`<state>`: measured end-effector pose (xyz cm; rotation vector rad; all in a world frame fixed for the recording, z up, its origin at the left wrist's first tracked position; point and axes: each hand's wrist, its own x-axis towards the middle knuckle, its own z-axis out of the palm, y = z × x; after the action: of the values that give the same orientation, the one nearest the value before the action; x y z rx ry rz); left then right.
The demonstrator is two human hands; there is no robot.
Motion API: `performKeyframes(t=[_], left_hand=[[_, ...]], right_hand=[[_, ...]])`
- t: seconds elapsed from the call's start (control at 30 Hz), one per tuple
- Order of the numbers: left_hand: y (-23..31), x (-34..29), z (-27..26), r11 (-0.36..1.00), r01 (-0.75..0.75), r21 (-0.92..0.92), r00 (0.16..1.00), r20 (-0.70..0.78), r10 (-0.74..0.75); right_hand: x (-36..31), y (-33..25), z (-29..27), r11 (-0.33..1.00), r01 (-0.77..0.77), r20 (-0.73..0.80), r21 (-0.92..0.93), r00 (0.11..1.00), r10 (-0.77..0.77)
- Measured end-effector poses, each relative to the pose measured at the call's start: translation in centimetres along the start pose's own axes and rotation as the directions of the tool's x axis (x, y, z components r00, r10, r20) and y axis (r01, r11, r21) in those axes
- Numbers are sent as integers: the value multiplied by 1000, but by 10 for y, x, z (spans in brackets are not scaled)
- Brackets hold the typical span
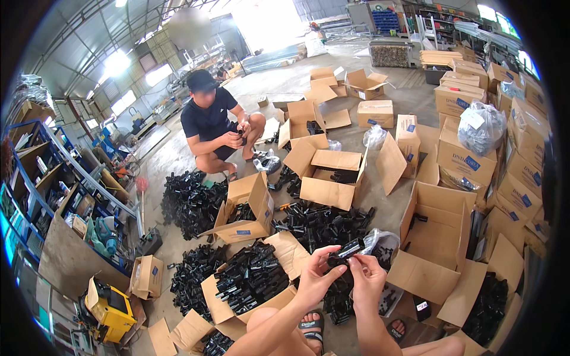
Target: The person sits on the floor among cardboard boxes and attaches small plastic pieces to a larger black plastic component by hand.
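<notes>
In front of me both hands hold one short, black, oblong part (350, 248); its exact kind is too small to make out. My left hand (320, 272) grips it between thumb and fingers from the left. The fingers of my right hand (367, 274) are pinched at its right end. Below and beyond lie heaps of similar black parts (320, 224) on the floor. An open carton (222, 301) full of them stands left of my hands. A clear plastic bag (383, 240) sits just behind my right hand.
A large open carton (436, 228) with a few black parts inside stands at right, near stacked boxes (466, 157). Another person (211, 121) squats across the heaps, handling a black piece. A yellow machine (111, 314) and a blue shelf (53, 178) are at left.
</notes>
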<state>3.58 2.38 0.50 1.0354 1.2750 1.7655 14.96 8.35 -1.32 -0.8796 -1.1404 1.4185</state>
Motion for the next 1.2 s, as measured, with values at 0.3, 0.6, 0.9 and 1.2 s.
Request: performKeyframes(t=[0.3, 0.6, 0.9, 1.2], left_hand=[[2, -1, 1, 1000, 1, -1, 1000, 8, -1], [4, -2, 1, 1000, 5, -1, 1000, 11, -5], [5, -3, -3, 1000, 17, -9, 1000, 14, -17], [8, -4, -2, 1000, 3, 8, 1000, 14, -3]], right_hand=[[-3, -6, 0, 980, 129, -22, -148, 991, -134], [-3, 4, 3, 993, 110, -25, -42, 994, -111], [-5, 8, 10, 995, 98, -32, 25, 995, -98], [-8, 4, 11, 974, 177, -49, -138, 981, -185]])
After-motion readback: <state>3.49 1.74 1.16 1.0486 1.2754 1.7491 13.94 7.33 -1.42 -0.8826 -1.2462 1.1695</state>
